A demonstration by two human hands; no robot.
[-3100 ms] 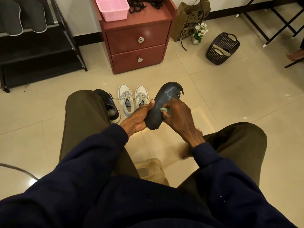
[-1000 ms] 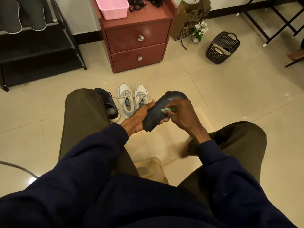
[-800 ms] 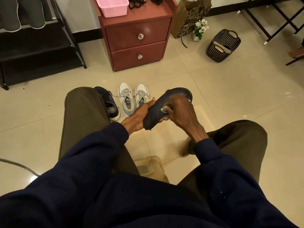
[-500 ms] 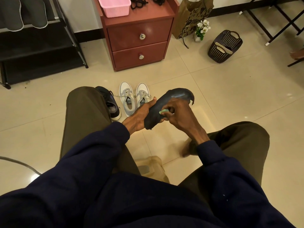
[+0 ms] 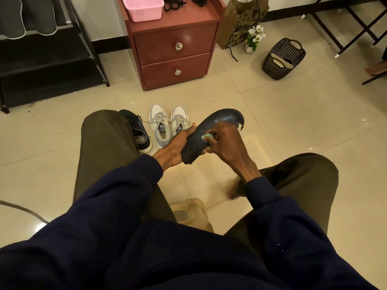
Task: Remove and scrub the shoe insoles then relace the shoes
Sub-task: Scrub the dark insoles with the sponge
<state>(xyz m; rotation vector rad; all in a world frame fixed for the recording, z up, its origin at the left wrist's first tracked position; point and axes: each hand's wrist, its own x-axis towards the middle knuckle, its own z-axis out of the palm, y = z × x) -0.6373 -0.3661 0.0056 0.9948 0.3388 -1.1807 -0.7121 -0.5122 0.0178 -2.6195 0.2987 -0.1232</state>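
Our left hand (image 5: 173, 146) grips the dark, frayed-edged foam insole (image 5: 211, 132) above the tiled floor (image 5: 293, 122); our right hand (image 5: 227, 143) pinches a small green scrubber (image 5: 206, 136) against it. Grey-white sneakers (image 5: 167, 124) stand just beyond, with open floor to the right.

Both hands (image 5: 176, 148) closed, gripping.

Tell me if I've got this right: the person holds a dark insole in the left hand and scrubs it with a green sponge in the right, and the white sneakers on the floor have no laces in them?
Not quite. The head view shows the white sneakers laced. The rest stands: the left hand holds the dark insole, and the right hand rubs it with something small and green.
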